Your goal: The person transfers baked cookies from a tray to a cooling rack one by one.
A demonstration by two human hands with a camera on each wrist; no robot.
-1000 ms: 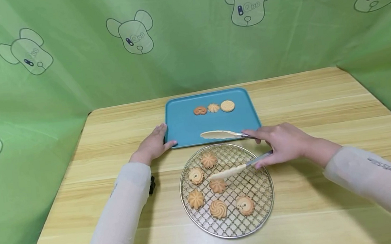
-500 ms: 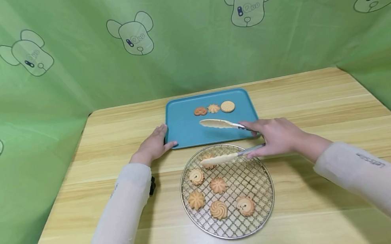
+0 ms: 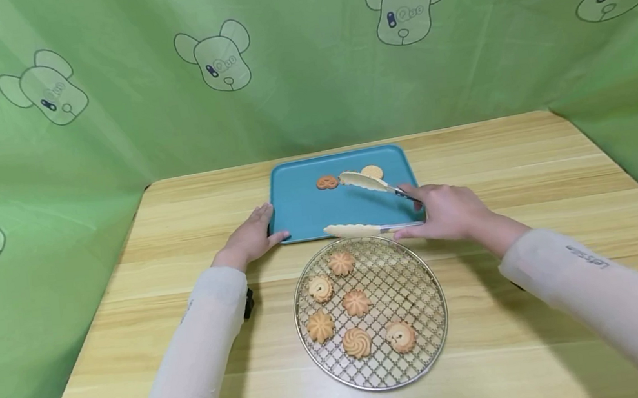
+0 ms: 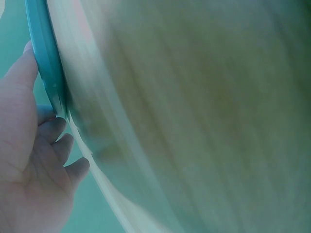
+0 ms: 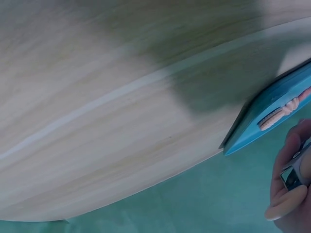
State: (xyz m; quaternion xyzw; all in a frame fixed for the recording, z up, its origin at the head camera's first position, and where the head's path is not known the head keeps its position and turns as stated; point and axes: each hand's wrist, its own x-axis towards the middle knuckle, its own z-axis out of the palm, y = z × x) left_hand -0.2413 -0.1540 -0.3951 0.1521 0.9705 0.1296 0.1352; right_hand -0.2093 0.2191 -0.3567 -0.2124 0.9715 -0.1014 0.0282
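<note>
My right hand (image 3: 450,211) holds metal tongs with cream scalloped tips (image 3: 362,181), their arms spread with nothing between them. One tip is over the blue tray (image 3: 299,211) and partly hides a flower-shaped cookie; the other is above the tray's near rim. Beside that cookie on the tray lie a pretzel-shaped cookie (image 3: 326,182) and a round biscuit (image 3: 372,171). My left hand (image 3: 247,237) grips the tray's left near corner, thumb over the rim. In the left wrist view, the fingers (image 4: 63,145) curl by the tray's edge (image 4: 46,53).
A round wire rack (image 3: 402,268) lies in front of the tray. It bears several cookies, including a swirl cookie (image 3: 357,342) and a flower-shaped cookie (image 3: 320,326). The wooden table (image 3: 502,167) is backed by a green curtain (image 3: 315,108) printed with bear heads.
My right hand has moved the spread tongs away from the rack, forward over the tray; one tip now covers part of the middle cookie. My left hand has stayed on the tray.
</note>
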